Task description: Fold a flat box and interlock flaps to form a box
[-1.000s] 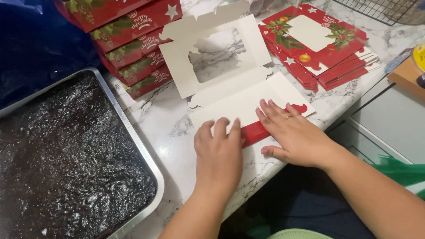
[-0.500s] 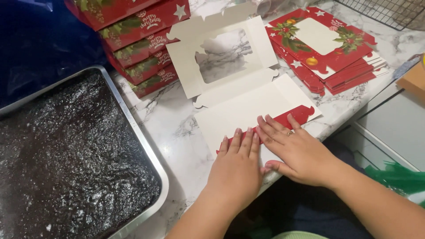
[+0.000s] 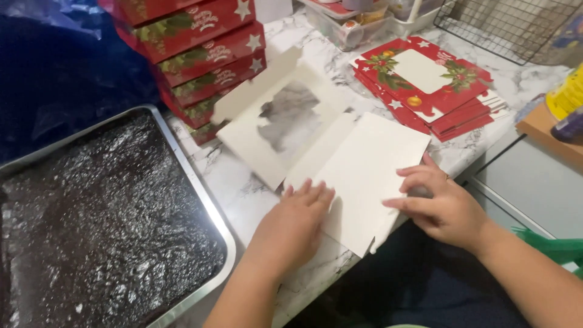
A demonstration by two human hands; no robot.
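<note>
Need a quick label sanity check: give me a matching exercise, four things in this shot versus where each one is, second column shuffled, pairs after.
Things:
1. baking tray
2. unfolded white box
3. flat red boxes
4. wire rack

Places:
A. top right corner
B. under both hands, centre
C. left, full of dark cake
D. fanned pile, right of the white box

Pairs: 1-C, 2-B, 3-D, 4-A

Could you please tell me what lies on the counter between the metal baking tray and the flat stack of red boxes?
In the head view, the unfolded white cardboard box lies there, on the marble counter, with both hands on it.
</note>
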